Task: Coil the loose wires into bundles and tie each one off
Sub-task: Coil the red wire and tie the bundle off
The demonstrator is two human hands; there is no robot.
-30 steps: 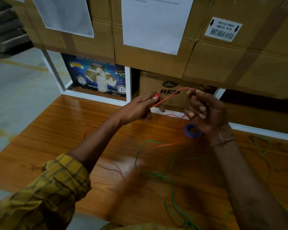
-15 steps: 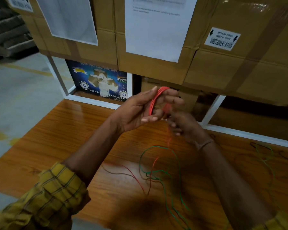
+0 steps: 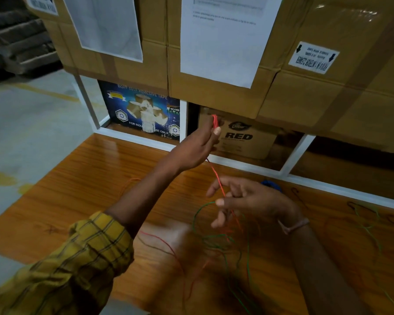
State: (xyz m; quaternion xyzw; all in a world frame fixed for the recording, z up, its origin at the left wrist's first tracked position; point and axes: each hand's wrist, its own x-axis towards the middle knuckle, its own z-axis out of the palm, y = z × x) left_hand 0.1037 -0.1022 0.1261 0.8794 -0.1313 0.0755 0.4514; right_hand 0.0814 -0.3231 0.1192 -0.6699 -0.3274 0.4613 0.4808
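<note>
My left hand (image 3: 197,147) is raised above the wooden table (image 3: 82,178) and pinches a small coil of red wire (image 3: 215,121) at its fingertips. From there the red wire (image 3: 216,176) runs down to my right hand (image 3: 248,200), which holds it between thumb and fingers lower and nearer to me. A loose green wire (image 3: 199,214) loops on the table under my right hand, tangled with more red strands. A blue bundle (image 3: 270,184) lies on the table just behind my right hand, partly hidden.
Stacked cardboard boxes (image 3: 214,92) with paper sheets stand on a white frame at the table's far edge. More green and dark wires (image 3: 369,221) lie at the right. The grey floor (image 3: 27,123) drops away left of the table.
My hands, close together half a second ago, have moved apart. The left hand rose with the red coil; the right dropped toward me, drawing the red wire taut.
</note>
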